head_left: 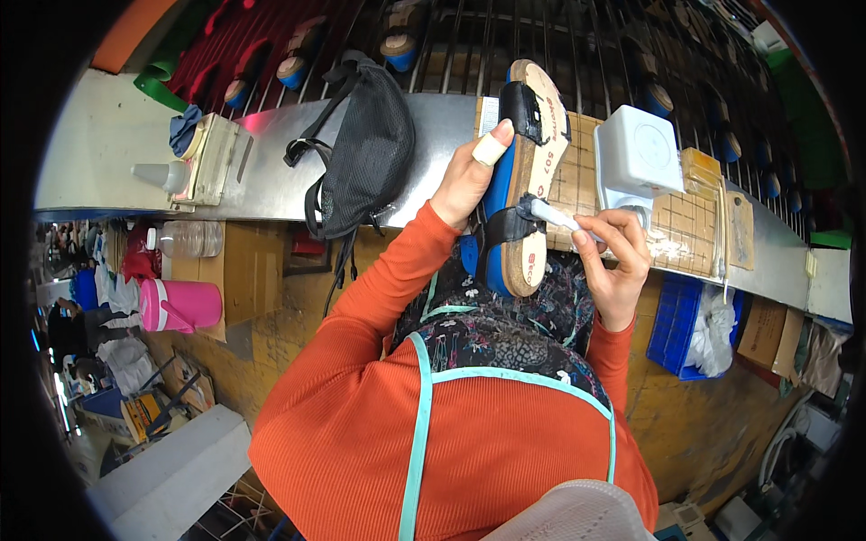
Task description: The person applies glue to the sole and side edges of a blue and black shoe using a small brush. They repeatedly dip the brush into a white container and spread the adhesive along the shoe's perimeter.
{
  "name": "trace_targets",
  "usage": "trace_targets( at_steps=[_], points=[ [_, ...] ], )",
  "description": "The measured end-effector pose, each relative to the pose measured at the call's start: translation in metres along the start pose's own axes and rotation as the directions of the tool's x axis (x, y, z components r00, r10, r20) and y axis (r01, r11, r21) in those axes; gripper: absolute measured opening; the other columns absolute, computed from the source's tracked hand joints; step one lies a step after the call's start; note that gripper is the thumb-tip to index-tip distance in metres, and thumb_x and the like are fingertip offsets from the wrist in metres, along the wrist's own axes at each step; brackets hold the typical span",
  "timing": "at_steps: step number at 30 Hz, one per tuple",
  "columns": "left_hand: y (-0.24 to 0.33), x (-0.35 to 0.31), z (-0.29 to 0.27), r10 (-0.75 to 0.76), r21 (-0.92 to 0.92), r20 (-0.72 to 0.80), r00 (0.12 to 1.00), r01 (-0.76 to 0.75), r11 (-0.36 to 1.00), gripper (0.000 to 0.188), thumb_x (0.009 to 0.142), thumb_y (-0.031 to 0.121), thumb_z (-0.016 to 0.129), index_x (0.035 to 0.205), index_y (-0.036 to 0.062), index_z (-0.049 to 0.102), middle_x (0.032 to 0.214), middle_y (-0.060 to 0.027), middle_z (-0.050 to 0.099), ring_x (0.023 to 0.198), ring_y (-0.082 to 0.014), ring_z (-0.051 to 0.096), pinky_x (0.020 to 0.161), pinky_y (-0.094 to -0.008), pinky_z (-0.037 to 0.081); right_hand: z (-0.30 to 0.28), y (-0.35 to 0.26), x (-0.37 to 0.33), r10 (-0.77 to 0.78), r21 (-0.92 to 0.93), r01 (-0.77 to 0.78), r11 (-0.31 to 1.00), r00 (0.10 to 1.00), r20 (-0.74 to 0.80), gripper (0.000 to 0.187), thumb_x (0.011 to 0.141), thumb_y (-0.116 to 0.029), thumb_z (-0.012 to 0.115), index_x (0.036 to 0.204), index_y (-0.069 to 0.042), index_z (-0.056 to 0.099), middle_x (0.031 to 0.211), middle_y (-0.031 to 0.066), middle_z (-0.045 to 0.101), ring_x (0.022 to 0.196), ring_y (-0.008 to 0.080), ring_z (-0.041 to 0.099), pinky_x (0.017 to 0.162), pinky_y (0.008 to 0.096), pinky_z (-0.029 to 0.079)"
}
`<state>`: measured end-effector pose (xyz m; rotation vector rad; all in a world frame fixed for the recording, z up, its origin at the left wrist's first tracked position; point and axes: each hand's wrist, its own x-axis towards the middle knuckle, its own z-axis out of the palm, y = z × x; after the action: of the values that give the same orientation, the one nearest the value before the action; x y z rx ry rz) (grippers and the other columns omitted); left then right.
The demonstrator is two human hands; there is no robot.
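Left hand [465, 180], just left of the frame's centre, is clamped on the sandal [538, 171], its thumb, wrapped white at the tip [489, 150], pressing beside the upper black strap [520, 113]; its other fingers are mostly hidden behind. The sandal, with blue along its left side, lies directly to that hand's right, in the upper middle of the frame, its long axis nearly upright. Red lettering and figures run along its pale face, with smaller red marks towards the lower end. At the lower black strap [505, 227], a white stick [557, 215] slants in from the right, its tip apparently touching. Right hand [618, 261] has thumb and fingers pinched together on the stick's other end, apart from the sandal; the left is nearer. Farther right, a white container [636, 144] bears a faint round mark, any wording unreadable, above a gridded brown board [690, 230] on the metal worktop [783, 261].
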<state>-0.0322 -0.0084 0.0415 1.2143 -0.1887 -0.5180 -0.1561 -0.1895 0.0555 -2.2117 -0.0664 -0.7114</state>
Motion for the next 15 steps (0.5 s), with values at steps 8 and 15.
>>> trace_targets(
  at_steps=[8,15],
  points=[
    [0.001,0.005,0.002,-0.005,-0.118,0.007,1.0,0.006,0.993,0.067,0.09,0.057,0.057,0.115,-0.0053,0.06,0.105,-0.0101,0.065,0.09,-0.0121,0.062,0.082,-0.0241,0.049,-0.005,-0.006,-0.013,0.01,0.012,-0.01,1.0,1.0,0.027,0.018,0.073,-0.01,0.079,0.09,-0.009,0.075,0.084,0.0022,0.061,0.066,0.0133,0.048,0.07,0.0279,0.036],
    [0.006,0.003,0.007,-0.044,-0.122,0.124,0.991,0.059,0.991,0.062,0.096,0.055,0.046,0.127,0.0016,0.054,0.109,-0.0093,0.066,0.091,-0.0146,0.065,0.081,-0.0278,0.053,-0.017,0.002,-0.004,-0.021,0.239,0.012,0.971,0.999,0.032,0.018,0.075,-0.005,0.077,0.092,-0.003,0.074,0.093,0.0062,0.061,0.075,0.012,0.055,0.06,0.0246,0.045]
  ],
)
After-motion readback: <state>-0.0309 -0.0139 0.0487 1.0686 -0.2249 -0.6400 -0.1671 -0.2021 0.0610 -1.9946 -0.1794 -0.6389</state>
